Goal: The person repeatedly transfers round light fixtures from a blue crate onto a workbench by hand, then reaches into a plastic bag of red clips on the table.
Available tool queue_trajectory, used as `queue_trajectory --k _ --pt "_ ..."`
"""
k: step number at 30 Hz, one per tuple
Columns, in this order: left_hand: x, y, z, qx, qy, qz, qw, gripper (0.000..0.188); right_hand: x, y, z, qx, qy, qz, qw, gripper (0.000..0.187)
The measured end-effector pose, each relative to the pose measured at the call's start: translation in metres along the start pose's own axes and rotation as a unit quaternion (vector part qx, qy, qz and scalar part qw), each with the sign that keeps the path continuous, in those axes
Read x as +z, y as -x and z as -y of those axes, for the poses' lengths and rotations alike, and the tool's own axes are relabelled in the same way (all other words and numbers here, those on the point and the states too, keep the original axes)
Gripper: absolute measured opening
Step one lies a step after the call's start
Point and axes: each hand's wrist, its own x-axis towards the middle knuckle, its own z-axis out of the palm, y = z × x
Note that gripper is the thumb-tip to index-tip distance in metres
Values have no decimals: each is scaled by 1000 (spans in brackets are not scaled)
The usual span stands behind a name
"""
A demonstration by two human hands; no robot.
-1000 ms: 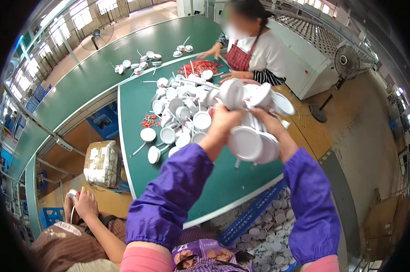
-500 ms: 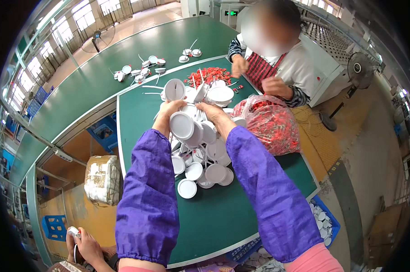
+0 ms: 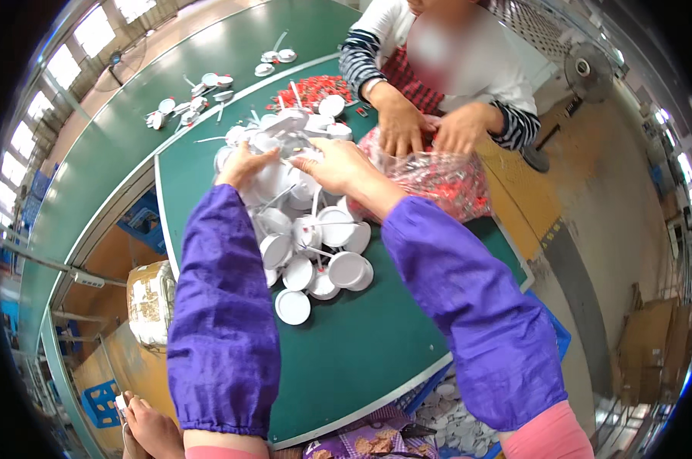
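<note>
Taped bale: [image 3: 151,302] sitting at left of the frame, below the table edge.
Other person's hand: [image 3: 154,425] showing at lower left, appearing to be holding a small white piece.
White disc clusters: [image 3: 197,103] lying at upper left on the long green surface [image 3: 101,172].
Left hand: [image 3: 246,163] now reaching lower and farther into the heap, upper centre-left; thumb pointing right, fingers curving over discs; pinching or not, cannot tell.
White disc heap: [image 3: 304,233] spreading from upper centre-left to mid-frame on the green table [image 3: 361,359], white leads poking out; the bunch that was being carried above it half a second ago is now blending in, so the load seems to be joining the heap.
Red pieces: [image 3: 311,90] lying loose at upper centre, behind the heap.
Right hand: [image 3: 338,164] coming in opposite the left, thumb and fingers parting around the heap's upper right; grip partly hidden, cannot tell if pinching.
Co-worker's hands: [image 3: 401,122] no longer hovering, now pressing into the bag mouth, upper centre-right.
Clear bag: [image 3: 445,183] bulging with red pieces, right of the heap.
Blue crate: [image 3: 561,336] holding more white discs, lower right, partly hidden by the right purple sleeve [image 3: 468,314].
</note>
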Motion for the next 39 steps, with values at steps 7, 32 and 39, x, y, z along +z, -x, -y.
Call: queue_trajectory --k 7,32,39 --pt "-35 5 -33 186 -338 -126 914 70 -74 201 -48 66 -296 -75 950 48" --pt "658 585 62 158 -103 415 890 130 114 954 -365 676 -239 -308 626 97" --pt "720 542 84 277 -89 376 880 130 112 902 -429 633 -512 -334 474 103"
